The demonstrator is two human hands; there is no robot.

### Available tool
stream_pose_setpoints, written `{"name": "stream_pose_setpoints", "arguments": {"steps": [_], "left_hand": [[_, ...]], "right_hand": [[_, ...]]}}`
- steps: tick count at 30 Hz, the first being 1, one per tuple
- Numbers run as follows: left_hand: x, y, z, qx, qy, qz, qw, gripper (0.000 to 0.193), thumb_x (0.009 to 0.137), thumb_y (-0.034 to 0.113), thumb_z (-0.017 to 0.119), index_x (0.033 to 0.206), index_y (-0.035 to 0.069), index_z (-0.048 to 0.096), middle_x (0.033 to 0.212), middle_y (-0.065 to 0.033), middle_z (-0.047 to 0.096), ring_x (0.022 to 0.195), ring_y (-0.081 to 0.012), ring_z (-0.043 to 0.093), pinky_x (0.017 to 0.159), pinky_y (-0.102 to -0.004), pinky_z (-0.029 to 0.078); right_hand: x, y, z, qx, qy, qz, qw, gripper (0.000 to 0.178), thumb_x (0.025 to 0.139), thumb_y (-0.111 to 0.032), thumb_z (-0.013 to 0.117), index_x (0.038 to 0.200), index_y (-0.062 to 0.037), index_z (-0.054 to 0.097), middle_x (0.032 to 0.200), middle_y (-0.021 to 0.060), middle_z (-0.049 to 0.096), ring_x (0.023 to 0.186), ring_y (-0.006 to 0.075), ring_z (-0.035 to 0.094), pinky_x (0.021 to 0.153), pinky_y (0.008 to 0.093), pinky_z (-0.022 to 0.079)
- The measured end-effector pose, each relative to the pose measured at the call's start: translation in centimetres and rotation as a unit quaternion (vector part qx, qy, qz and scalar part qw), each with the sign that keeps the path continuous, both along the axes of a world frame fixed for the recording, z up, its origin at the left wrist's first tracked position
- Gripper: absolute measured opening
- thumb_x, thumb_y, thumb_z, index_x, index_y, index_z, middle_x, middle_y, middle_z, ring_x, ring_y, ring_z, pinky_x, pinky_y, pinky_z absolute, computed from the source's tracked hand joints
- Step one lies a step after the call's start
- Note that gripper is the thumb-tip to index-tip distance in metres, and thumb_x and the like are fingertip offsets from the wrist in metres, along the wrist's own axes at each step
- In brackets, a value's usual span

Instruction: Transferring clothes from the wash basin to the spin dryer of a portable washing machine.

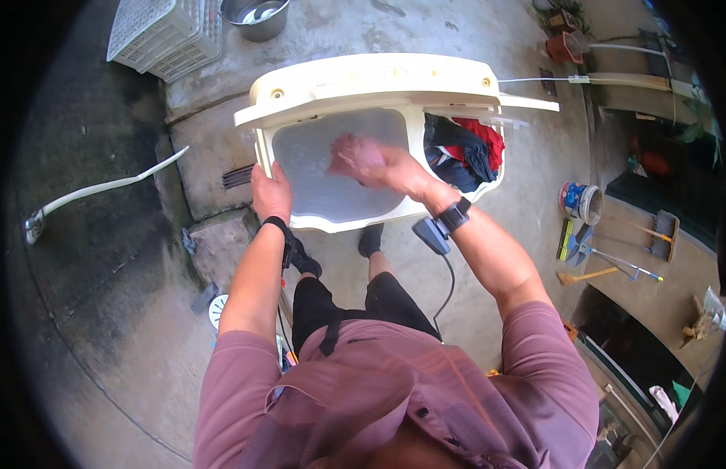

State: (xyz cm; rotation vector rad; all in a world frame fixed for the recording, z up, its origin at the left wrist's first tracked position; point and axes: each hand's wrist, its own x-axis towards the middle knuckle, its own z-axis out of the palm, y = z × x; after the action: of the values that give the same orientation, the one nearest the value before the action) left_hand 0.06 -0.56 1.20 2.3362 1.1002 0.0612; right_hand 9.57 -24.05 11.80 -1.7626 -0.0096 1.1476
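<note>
A cream twin-tub washing machine [332, 227] stands in front of me, its wide tub full of cloudy grey water [308, 168]. My left hand [271, 194] grips the left rim, thumb on the inner side and fingers outside. Above the water my right hand [394, 170] is closed on a crumpled pink cloth [353, 156], both smeared by motion. Whether the cloth touches the water I cannot tell. Dark and red clothes [476, 148] fill the narrow tub on the right. Both wrists wear black bands, the right one with a small box and cable.
White plastic crates [164, 35] and a dark metal pot [257, 19] stand at the far left. A white hose [113, 184] lies on the floor to the left. At right are a paint bucket [590, 205], a broom and a dustpan [664, 234]. A cord runs right from the machine.
</note>
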Motion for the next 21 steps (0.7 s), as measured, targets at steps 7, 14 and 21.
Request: {"name": "stream_pose_setpoints", "arguments": {"steps": [7, 14, 21], "left_hand": [[0.3, 0.0, 0.3, -0.017, 0.018, 0.001, 1.000, 0.043, 0.094, 0.040, 0.049, 0.112, 0.002, 0.054, 0.111, -0.0245, 0.060, 0.102, -0.0427, 0.058, 0.085, -0.0485, 0.047], [0.0, 0.2, -0.8, 0.017, 0.008, 0.010, 1.000, 0.042, 0.094, 0.041, 0.049, 0.115, 0.005, 0.054, 0.110, -0.0222, 0.062, 0.102, -0.0411, 0.059, 0.085, -0.0483, 0.048], [0.7, 0.2, -0.1, -0.011, 0.025, 0.000, 1.000, 0.042, 0.094, 0.042, 0.049, 0.113, 0.006, 0.056, 0.105, -0.0228, 0.063, 0.099, -0.0426, 0.060, 0.084, -0.0485, 0.047]], "right_hand": [[-1.2, -3.1, -0.5, 0.073, 0.003, -0.064, 0.995, 0.028, 0.086, -0.014, 0.066, 0.110, 0.0020, 0.064, 0.093, 0.0042, 0.068, 0.079, 0.0115, 0.062, 0.074, 0.0256, 0.051], [-1.2, -6.5, 5.4, 0.047, -0.072, -0.088, 0.992, 0.029, 0.086, -0.011, 0.066, 0.113, 0.0008, 0.064, 0.100, 0.0046, 0.069, 0.090, 0.0104, 0.062, 0.085, 0.0269, 0.049], [-1.6, -13.3, 12.5, 0.052, -0.140, -0.179, 0.972, 0.030, 0.084, -0.006, 0.068, 0.114, 0.0006, 0.064, 0.103, 0.0015, 0.068, 0.094, 0.0080, 0.059, 0.087, 0.0259, 0.047]]}}
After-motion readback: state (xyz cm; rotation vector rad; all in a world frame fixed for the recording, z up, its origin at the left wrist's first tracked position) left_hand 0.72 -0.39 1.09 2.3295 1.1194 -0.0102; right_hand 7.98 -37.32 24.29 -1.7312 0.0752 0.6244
